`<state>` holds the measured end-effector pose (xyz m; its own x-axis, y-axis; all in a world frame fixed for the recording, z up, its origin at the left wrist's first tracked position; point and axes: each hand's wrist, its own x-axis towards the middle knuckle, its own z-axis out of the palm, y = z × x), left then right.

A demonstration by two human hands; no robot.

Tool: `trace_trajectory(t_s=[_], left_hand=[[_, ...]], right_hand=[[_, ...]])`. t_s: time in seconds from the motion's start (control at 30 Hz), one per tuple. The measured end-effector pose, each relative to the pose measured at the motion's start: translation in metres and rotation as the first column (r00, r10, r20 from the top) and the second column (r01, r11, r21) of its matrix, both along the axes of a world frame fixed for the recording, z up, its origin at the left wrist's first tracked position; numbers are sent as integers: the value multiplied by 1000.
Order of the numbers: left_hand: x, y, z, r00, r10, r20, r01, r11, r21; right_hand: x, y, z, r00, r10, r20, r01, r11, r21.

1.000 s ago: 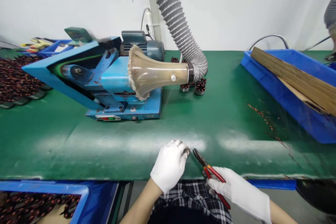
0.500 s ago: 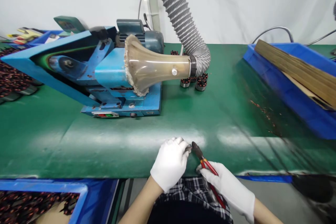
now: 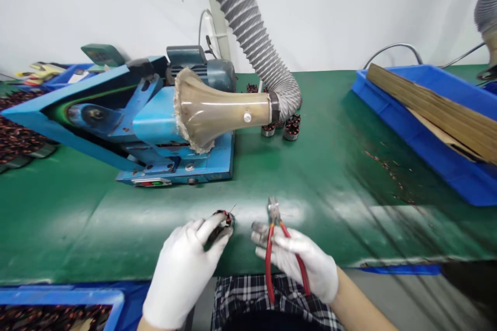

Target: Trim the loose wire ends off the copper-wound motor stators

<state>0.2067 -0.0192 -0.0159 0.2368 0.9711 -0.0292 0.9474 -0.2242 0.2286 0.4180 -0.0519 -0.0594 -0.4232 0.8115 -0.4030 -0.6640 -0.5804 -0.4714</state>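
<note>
My left hand (image 3: 190, 261), in a white glove, grips a small round copper-wound motor stator (image 3: 225, 220) near the front of the green bench. A thin wire sticks up from the stator's edge. To its right, my right hand (image 3: 298, 258), also gloved in white, holds red-handled cutting pliers (image 3: 271, 248) lying across the fingers and palm. The handles are spread, and the pliers' tip points away from me, apart from the stator. The right glove's fingertips look dark and soiled.
A blue belt machine (image 3: 155, 124) with a tan suction funnel (image 3: 221, 108) and grey hose (image 3: 252, 26) stands behind. Several stators (image 3: 292, 128) sit beside it. At right is a blue tray (image 3: 411, 129) with cardboard strips. Copper scraps (image 3: 388, 170) lie nearby; a blue bin (image 3: 116, 300) is at lower left.
My left hand has moved left, and the stator now shows in its fingers. The pliers have swung more upright and shifted left, away from the left hand, with my right palm turned upward.
</note>
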Motion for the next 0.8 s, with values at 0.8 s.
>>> trace_trajectory(t_s=[0.8], left_hand=[[181,152,-45,959,-269,88,260,960,104]], right_hand=[[147,92,-18,-732,-509,452,-474,858,199]])
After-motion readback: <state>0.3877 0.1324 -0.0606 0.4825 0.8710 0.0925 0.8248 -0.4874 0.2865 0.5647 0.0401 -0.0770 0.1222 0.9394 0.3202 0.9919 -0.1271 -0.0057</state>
